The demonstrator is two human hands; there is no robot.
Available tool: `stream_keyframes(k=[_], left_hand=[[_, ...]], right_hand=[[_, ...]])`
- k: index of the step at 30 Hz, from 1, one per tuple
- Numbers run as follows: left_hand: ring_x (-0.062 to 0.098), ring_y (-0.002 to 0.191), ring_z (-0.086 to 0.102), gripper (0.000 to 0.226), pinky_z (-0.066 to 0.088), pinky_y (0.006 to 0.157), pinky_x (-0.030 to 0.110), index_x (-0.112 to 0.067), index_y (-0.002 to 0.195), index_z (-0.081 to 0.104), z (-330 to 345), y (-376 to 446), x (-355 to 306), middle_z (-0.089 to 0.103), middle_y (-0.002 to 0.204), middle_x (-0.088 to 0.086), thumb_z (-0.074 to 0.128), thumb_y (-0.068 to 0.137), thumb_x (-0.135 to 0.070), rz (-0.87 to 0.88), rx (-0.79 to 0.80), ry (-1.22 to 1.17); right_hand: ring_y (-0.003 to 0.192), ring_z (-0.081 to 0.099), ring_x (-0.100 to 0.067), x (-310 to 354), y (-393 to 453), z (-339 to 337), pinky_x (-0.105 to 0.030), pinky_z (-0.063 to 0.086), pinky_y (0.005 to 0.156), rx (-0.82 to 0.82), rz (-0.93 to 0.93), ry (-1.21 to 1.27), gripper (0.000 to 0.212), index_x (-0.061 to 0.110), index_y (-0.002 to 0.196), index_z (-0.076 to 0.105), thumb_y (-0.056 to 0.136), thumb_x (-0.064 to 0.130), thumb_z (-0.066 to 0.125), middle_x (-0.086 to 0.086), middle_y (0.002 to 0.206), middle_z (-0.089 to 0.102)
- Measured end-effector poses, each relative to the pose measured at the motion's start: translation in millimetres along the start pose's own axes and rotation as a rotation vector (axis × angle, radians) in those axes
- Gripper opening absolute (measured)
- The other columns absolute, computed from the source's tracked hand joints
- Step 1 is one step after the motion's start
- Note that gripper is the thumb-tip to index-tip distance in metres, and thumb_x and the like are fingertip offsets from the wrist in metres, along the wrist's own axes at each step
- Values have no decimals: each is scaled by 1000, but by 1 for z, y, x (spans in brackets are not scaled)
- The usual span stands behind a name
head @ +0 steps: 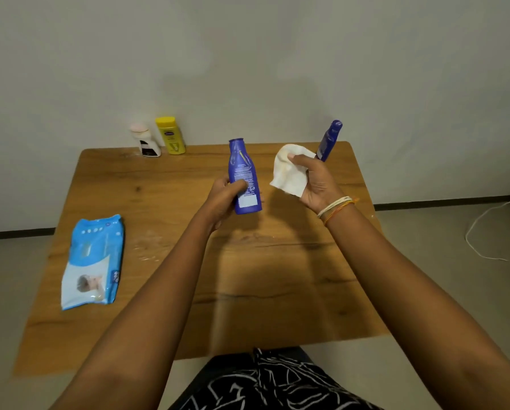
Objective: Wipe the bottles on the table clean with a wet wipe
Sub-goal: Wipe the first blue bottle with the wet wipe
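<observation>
Above the middle of the wooden table [165, 202], as seen from the head camera, a blue lotion bottle [243, 176] is held upright and clear of the surface. It is gripped low on its body by the left hand [222, 199], the fingers curled round it and the thumb laid across the printed label. Just beside it, apart from the bottle, a crumpled white wet wipe [289, 173] is pinched by the right hand [319, 182], with the thumb pressed on the cloth and the fingers folded behind it. Thread bands [335, 207] are worn on the right wrist. A second blue bottle [329, 140] is seen near the far right edge, partly hidden behind the right hand. At the far left edge a yellow bottle [171, 136] and a white bottle with a pink cap [145, 140] are stood side by side. A blue pack of wipes [92, 261] is laid flat near the left edge.
</observation>
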State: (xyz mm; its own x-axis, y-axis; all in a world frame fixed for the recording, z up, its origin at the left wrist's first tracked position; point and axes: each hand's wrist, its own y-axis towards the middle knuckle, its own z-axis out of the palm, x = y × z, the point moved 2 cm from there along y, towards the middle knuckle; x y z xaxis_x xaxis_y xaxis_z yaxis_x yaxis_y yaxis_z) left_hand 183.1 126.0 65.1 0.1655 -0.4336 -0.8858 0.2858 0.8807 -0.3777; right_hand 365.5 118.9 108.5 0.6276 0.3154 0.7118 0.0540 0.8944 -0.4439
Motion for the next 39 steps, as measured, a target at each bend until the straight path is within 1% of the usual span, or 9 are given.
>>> stream_keyframes(k=[3, 9, 13, 23, 28, 30, 33, 36, 39], left_hand=[[42, 82, 68, 30, 55, 76, 53, -7, 117, 46, -16, -29, -16, 65, 92, 23, 45, 87, -10, 16, 79, -37], [29, 63, 65, 32, 57, 62, 45, -6, 114, 52, -37, -62, -52, 65, 84, 17, 45, 92, -27, 49, 126, -53], [27, 62, 65, 54, 56, 65, 46, -11, 109, 61, -45, -73, -67, 68, 81, 13, 28, 99, -53, 49, 90, -49], [25, 64, 68, 52, 59, 58, 40, -8, 119, 54, -66, -89, -58, 69, 87, 15, 31, 99, -50, 83, 18, -223], [24, 65, 67, 52, 59, 55, 37, -7, 118, 54, -64, -88, -61, 67, 88, 16, 31, 99, -50, 96, 11, -224], [24, 65, 67, 55, 58, 54, 36, -6, 120, 54, -62, -86, -61, 67, 88, 16, 30, 99, -50, 97, 8, -224], [22, 60, 65, 54, 55, 50, 33, -10, 104, 61, -59, -82, -62, 68, 80, 13, 25, 100, -50, 110, -13, -224], [23, 63, 65, 49, 54, 49, 35, -14, 101, 61, -59, -77, -61, 69, 80, 9, 27, 99, -50, 133, -70, -262], [25, 82, 67, 48, 54, 75, 47, -15, 109, 61, -60, -73, -59, 70, 94, 11, 30, 99, -50, 155, -90, -361]], right_hand=[[72, 69, -17, -8, -26, 25, -39, 57, 72, 57, -13, 13, 12, 14, 95, 58, 90, 3, 56, -4, 71, 72], [84, 67, -23, -26, -56, 76, -42, 57, 75, 186, -95, 30, 11, 8, 97, 61, 91, 1, 54, -12, 89, 68], [93, 65, -28, -31, -54, 95, -46, 53, 86, 100, -210, -22, 19, 6, 102, 64, 89, -4, 55, -16, 103, 65], [105, 62, -25, -20, -53, 135, -41, 51, 94, 143, -299, -169, 34, 7, 116, 59, 94, -9, 39, -9, 114, 63], [105, 58, -12, -17, -53, 152, -19, 50, 85, 63, -791, -843, 37, 6, 123, 61, 94, -5, 40, -1, 115, 63], [117, 53, -11, -22, -54, 162, -12, 44, 94, 98, -1005, -1103, 39, 6, 128, 57, 92, -4, 45, -3, 127, 59], [135, 40, -23, -40, -49, 169, -31, 40, 106, 175, -1081, -1514, 50, 10, 137, 48, 89, -1, 55, -8, 146, 43], [144, 21, -25, -58, -50, 163, -36, 37, 107, 213, -1108, -1639, 62, 10, 143, 39, 86, -7, 56, -7, 154, 30], [143, 23, -27, -75, -62, 151, -36, 33, 108, 261, -1196, -1643, 69, 9, 143, 39, 81, -8, 64, -9, 152, 33]])
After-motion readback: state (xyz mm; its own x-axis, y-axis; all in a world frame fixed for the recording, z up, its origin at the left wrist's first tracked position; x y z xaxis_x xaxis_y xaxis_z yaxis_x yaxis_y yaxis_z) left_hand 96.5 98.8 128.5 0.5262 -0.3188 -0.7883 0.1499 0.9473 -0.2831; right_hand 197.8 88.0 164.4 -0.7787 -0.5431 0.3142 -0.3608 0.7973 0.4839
